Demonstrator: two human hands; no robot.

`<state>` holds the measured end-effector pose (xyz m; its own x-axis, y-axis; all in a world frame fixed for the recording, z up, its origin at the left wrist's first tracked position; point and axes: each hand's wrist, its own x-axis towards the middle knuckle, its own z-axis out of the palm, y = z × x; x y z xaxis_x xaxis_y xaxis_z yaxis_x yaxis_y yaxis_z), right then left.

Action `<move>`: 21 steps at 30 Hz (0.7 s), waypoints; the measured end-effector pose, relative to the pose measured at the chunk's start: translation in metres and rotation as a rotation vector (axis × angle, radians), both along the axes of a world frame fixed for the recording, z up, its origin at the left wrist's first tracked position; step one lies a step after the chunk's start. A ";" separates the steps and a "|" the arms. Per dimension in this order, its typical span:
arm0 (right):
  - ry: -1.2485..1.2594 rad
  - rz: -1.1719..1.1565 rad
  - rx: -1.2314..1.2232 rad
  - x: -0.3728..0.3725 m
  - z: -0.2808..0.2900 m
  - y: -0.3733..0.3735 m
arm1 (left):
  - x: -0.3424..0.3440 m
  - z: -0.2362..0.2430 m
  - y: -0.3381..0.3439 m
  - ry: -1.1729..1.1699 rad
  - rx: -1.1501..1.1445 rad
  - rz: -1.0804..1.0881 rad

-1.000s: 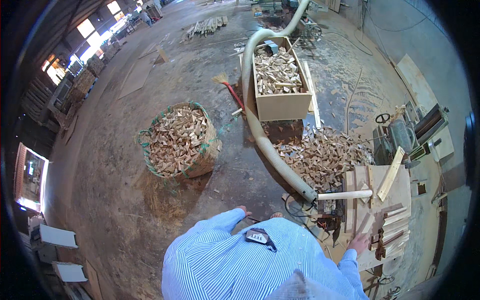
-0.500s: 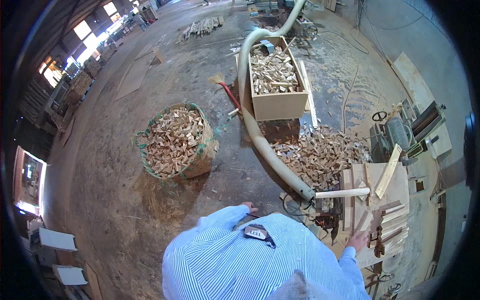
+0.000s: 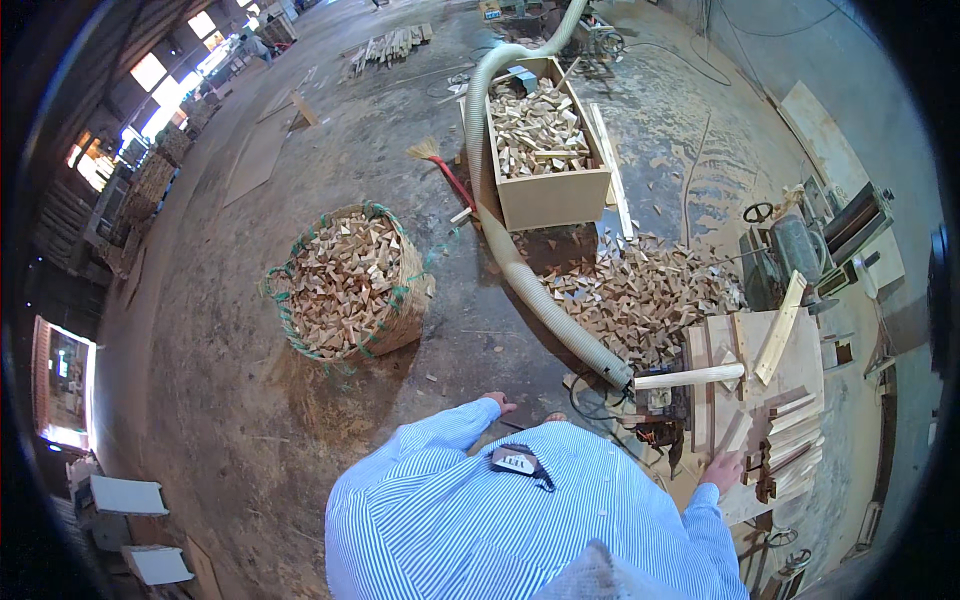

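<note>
My right hand (image 3: pixel 722 470) is at the machine table on the right, its fingers closed on the lower end of a short pale wood block (image 3: pixel 735 432). Just right of it lies a stack of wood strips (image 3: pixel 792 440) with uneven ends. My left hand (image 3: pixel 500 402) hangs in front of my body, above the floor, fingers loosely apart and holding nothing I can see. Across the wooden table top (image 3: pixel 795 365) a pale round-ended wooden bar (image 3: pixel 690 377) reaches left toward the hose end. A longer board (image 3: pixel 780 328) rests slanted beyond it.
A ribbed hose (image 3: pixel 515 275) curves over the floor beside a wooden crate (image 3: pixel 555 200) of offcuts. Loose offcuts (image 3: pixel 650 295) form a heap before the table. A woven basket (image 3: pixel 405 310) of wood pieces stands left, with a red-handled broom (image 3: pixel 455 183) beyond. Machinery (image 3: pixel 790 255) stands right.
The view has shifted slightly. My left hand has risen a little and moved forward. My right hand remains at the wood block beside the stack.
</note>
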<state>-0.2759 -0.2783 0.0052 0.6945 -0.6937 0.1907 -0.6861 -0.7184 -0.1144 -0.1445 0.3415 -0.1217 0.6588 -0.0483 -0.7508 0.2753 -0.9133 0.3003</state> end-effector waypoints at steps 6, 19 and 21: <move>-0.018 0.016 0.105 -0.001 0.011 -0.002 | 0.014 0.000 -0.009 -0.033 -0.049 -0.016; -0.037 0.057 0.289 -0.019 0.007 -0.016 | 0.136 0.116 -0.179 -0.515 -0.511 0.112; -0.041 0.071 0.301 -0.018 0.009 -0.017 | 0.142 0.131 -0.214 -0.540 -0.590 0.054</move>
<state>-0.2940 -0.2956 0.0144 0.7394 -0.6731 0.0133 -0.6256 -0.6942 -0.3558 -0.0023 0.1273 0.0093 0.9368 -0.2952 -0.1878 -0.0067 -0.5518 0.8340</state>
